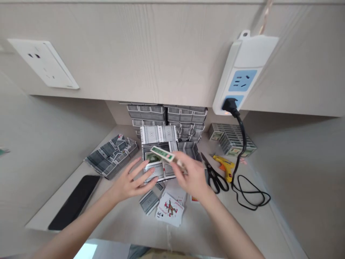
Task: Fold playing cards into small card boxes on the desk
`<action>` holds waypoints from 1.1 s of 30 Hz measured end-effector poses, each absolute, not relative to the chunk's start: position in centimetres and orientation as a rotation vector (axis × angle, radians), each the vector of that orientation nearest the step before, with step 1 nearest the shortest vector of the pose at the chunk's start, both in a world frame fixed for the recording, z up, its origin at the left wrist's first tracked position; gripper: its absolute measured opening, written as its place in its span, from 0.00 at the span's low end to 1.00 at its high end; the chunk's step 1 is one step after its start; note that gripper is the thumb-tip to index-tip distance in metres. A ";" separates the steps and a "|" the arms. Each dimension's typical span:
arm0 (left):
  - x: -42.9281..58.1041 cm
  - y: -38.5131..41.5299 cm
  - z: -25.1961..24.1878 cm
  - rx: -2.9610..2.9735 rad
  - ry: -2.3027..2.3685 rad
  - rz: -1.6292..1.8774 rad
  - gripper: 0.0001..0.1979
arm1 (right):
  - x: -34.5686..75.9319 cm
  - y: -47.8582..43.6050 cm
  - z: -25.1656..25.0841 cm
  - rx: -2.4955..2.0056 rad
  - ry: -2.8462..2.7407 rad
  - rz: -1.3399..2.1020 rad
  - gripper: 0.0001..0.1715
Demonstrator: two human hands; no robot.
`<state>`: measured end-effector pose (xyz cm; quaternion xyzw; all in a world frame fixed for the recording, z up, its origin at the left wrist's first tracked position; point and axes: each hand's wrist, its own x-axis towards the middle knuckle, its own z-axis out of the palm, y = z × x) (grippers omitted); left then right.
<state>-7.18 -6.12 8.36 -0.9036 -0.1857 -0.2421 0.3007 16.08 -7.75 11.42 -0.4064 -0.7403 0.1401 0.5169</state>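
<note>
My right hand grips a small green-and-white card box, tilted above an open box made of grey patterned cards. Fingers spread, my left hand is at the left front edge of that open box and holds nothing. Inside the open box a green card box shows in part. In front of it lie a face-down grey card pack and loose playing cards with a joker on top.
Stacked card-built boxes stand at the back. A card tray and a black phone lie left. To the right are scissors, a yellow glue gun, its black cable and wrapped card packs.
</note>
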 end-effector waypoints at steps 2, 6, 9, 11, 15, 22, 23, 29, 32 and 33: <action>-6.6 -6.3 8.6 -2.397 -0.472 -0.643 0.20 | 15.8 -7.3 12.2 -0.932 -2.108 0.076 0.18; -5.7 -6.7 8.8 -2.426 -0.401 -0.686 0.18 | 15.7 -6.0 12.8 -0.977 -2.351 -0.299 0.20; -5.2 -7.0 9.0 -2.434 -0.333 -0.715 0.17 | 15.3 -5.4 12.9 -1.123 -2.406 -0.361 0.20; -5.0 -7.1 9.0 -2.445 -0.324 -0.708 0.16 | 14.8 -5.4 12.9 -1.250 -2.411 -0.296 0.20; -5.2 -6.9 8.9 -2.484 -0.386 -0.690 0.18 | 14.4 -5.7 13.2 -1.248 -2.355 0.007 0.22; -6.6 -5.4 9.9 -2.372 -0.528 -0.666 0.22 | 16.7 -7.3 13.6 -0.902 -1.941 0.224 0.20; -6.9 -4.9 10.1 -2.332 -0.571 -0.682 0.22 | 17.1 -7.6 13.3 -0.893 -1.885 0.235 0.19; -9.5 -0.4 10.8 -2.152 -0.792 -0.907 0.25 | 19.2 -9.3 9.5 -0.993 -1.731 0.472 0.13; -10.9 2.5 10.6 -2.120 -0.791 -1.014 0.25 | 19.9 -10.3 6.3 -1.142 -1.675 0.580 0.11; -11.2 3.3 10.4 -2.112 -0.778 -1.032 0.25 | 20.0 -10.6 5.2 -1.195 -1.659 0.614 0.11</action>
